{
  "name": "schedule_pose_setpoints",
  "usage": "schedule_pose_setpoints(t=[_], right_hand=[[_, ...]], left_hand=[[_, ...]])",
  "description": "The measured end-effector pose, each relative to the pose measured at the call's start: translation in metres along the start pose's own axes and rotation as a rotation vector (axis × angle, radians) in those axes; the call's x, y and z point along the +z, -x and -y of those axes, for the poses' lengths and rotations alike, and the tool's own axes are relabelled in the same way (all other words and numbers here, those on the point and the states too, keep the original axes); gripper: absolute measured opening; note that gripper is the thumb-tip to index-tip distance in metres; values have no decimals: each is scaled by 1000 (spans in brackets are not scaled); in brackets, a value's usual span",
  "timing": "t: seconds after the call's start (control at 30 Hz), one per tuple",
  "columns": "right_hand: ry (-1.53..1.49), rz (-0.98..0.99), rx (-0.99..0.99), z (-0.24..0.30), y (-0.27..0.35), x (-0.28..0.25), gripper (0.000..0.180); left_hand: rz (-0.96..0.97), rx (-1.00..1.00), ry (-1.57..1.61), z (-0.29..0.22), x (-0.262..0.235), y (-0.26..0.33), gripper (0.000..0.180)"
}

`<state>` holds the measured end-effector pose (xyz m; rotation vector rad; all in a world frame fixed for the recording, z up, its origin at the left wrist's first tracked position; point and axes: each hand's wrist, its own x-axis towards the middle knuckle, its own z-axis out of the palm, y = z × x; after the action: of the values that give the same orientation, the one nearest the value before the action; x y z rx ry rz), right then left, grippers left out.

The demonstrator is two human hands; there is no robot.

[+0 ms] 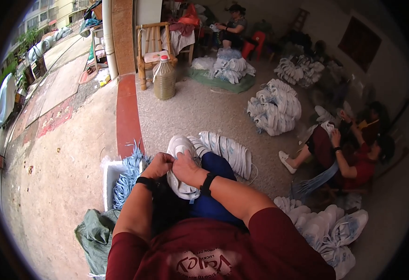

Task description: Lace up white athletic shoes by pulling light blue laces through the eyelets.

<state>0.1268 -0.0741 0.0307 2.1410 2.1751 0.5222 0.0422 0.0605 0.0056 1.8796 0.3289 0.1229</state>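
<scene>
A speckled concrete floor runs out to a street, strewn with heaps of white shoes. A white sneaker lies on the person's lap; the left hand and right hand meet over its upper, fingers pinched shut on it, thumbs nearly touching. Just left of the grip sits a white box of blue laces; just right, a row of shoes.
</scene>
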Motion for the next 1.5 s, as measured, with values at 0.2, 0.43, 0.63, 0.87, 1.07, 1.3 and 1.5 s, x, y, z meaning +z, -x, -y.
schedule_pose_setpoints(t=[0.2,0.43,0.63,0.87,1.07,1.3,1.5], right_hand=[[-546,311,-64,-10,13,-25,12],[-1752,-25,-110,-61,62,-179,26],[-1962,-456,200,-81,82,-139,18],[-2183,-528,314,-56,81,-122,20],[-2290,-518,497,-43,95,-89,13],[-2340,-599,669,-40,107,-80,14],[-2312,-612,775,-39,110,-62,13]], left_hand=[[-108,-21,159,5,7,0,11],[-240,39,-71,-1,12,0,9],[-291,502,-462,-48,47,39,22],[31,785,-888,-59,71,60,22],[59,900,-756,-50,83,51,16],[16,852,-961,-53,79,53,20],[138,793,-701,-40,84,45,17]])
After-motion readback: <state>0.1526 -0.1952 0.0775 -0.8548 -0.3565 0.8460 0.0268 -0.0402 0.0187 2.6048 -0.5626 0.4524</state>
